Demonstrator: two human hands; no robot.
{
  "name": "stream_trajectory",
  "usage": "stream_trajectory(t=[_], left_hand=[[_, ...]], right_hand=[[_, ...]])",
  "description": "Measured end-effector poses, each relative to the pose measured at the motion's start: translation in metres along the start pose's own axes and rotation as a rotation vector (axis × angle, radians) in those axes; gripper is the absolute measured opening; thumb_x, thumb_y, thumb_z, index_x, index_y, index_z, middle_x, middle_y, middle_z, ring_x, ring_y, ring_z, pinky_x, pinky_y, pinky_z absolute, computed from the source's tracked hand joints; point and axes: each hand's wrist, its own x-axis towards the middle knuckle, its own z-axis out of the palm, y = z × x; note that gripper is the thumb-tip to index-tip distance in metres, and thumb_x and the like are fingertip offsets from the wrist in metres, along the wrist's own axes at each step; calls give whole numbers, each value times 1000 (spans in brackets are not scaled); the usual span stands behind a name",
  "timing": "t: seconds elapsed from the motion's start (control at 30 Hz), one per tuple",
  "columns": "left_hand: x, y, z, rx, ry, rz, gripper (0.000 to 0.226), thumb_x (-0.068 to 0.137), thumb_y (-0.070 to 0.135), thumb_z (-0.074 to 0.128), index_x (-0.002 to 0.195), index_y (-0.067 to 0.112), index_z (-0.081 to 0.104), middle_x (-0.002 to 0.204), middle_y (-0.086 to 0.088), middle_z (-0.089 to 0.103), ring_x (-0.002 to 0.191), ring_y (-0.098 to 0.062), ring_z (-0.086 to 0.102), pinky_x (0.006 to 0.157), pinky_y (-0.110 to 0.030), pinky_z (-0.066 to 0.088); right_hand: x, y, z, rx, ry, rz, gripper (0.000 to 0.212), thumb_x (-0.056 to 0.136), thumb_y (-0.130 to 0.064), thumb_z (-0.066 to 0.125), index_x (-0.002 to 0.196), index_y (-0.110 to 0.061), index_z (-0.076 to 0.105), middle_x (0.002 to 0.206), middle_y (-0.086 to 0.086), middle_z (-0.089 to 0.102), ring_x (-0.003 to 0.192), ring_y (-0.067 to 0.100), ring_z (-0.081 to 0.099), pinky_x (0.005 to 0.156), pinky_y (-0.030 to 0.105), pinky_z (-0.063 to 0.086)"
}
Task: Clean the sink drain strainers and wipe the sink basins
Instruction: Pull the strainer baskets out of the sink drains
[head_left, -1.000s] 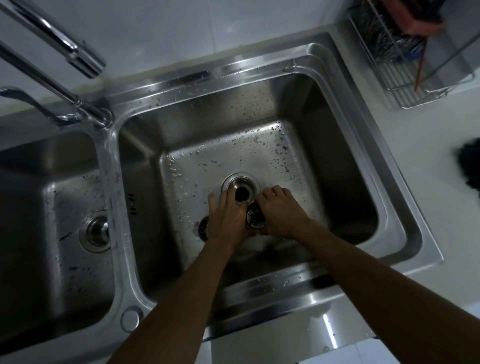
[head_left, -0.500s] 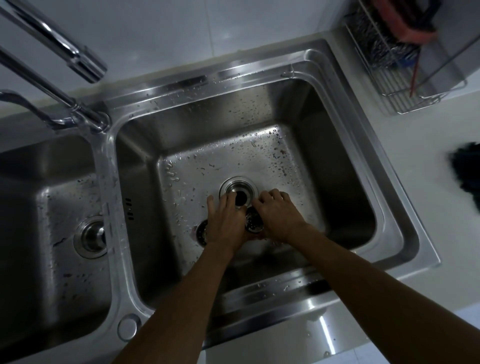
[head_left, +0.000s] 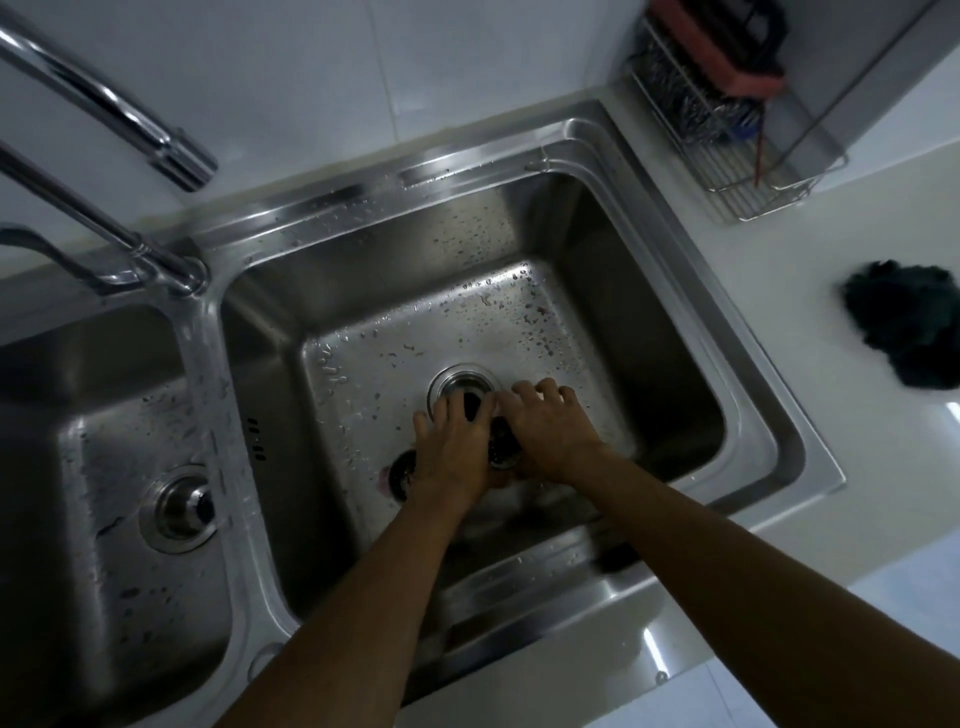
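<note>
Both my hands are down on the floor of the right sink basin (head_left: 649, 332), just in front of its open drain hole (head_left: 464, 389). My right hand (head_left: 545, 426) is closed around a small metal drain strainer (head_left: 503, 448), which shows between the two hands. My left hand (head_left: 453, 451) presses against the strainer from the left, fingers reaching toward the drain. A dark round piece (head_left: 402, 474) lies on the basin floor just left of my left wrist. The left basin (head_left: 47, 415) keeps its strainer (head_left: 179, 508) seated in the drain.
A chrome faucet (head_left: 171, 150) arches over the divider at the upper left. A wire rack (head_left: 727, 156) with a red-backed sponge stands on the counter at the upper right. A dark green cloth (head_left: 906, 322) lies on the white counter at the right.
Both hands stay on the strainer by the drain; the fingers have shifted slightly toward the drain hole. The view has drifted a little.
</note>
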Motion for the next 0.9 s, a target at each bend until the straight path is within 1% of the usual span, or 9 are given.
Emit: stream_trajectory(t=[0.07, 0.2, 0.3, 0.43, 0.53, 0.67, 0.73, 0.83, 0.9], left_hand=[[7, 11, -25, -48, 1, 10, 118, 74, 66, 79, 164, 31, 10, 163, -15, 21, 149, -35, 23, 119, -52, 22], [29, 53, -95, -50, 162, 139, 108, 81, 60, 77, 163, 30, 14, 166, -8, 22, 149, -31, 26, 116, -50, 25], [41, 98, -141, -81, 260, 258, 100, 85, 55, 76, 163, 28, 20, 167, -8, 23, 151, -32, 28, 118, -53, 26], [57, 159, -179, -80, 324, 346, 102, 84, 60, 74, 163, 30, 18, 168, -6, 21, 153, -31, 25, 119, -54, 26], [70, 186, -190, -44, 338, 392, 105, 84, 63, 74, 164, 29, 15, 171, -8, 17, 156, -33, 21, 121, -56, 24], [93, 193, -189, 24, 345, 413, 112, 81, 70, 72, 165, 30, 11, 173, -9, 12, 157, -34, 20, 122, -58, 23], [105, 190, -186, 20, 351, 406, 114, 79, 72, 72, 165, 29, 11, 173, -8, 12, 156, -34, 20, 121, -58, 25], [114, 185, -179, 15, 329, 386, 112, 80, 77, 66, 165, 29, 11, 173, -9, 10, 156, -36, 20, 120, -58, 24], [115, 180, -173, 11, 322, 379, 110, 81, 82, 60, 165, 30, 11, 173, -9, 10, 156, -37, 20, 120, -59, 24]], right_hand=[[-12, 9, -18, 74, 68, 37, 91, 87, -44, 71, 158, -16, 20, 153, 14, 39, 137, 37, 41, 113, 50, 38], [-44, 54, -76, 103, 270, 153, 87, 86, -41, 74, 156, -21, 26, 146, 8, 47, 132, 29, 49, 108, 45, 46], [-75, 96, -121, 159, 453, 234, 68, 92, -45, 64, 150, -23, 36, 137, 7, 55, 121, 28, 56, 96, 45, 54], [-99, 153, -157, 85, 585, 323, 64, 93, -40, 65, 147, -22, 37, 131, 7, 58, 111, 27, 62, 76, 44, 60], [-91, 187, -168, 43, 623, 396, 67, 91, -42, 69, 145, -19, 37, 126, 8, 59, 106, 28, 62, 70, 41, 59], [-62, 218, -165, -23, 568, 424, 78, 91, -45, 70, 153, -23, 28, 133, 14, 49, 114, 31, 54, 72, 41, 58], [-49, 230, -159, -64, 569, 428, 71, 94, -42, 66, 153, -24, 31, 128, 14, 49, 109, 31, 52, 69, 39, 56], [-40, 238, -152, -84, 613, 417, 49, 97, -32, 64, 142, -22, 47, 117, 12, 52, 99, 29, 53, 62, 39, 55], [-41, 241, -148, -111, 638, 395, 39, 100, -31, 61, 136, -20, 52, 116, 11, 55, 97, 29, 53, 60, 39, 55]])
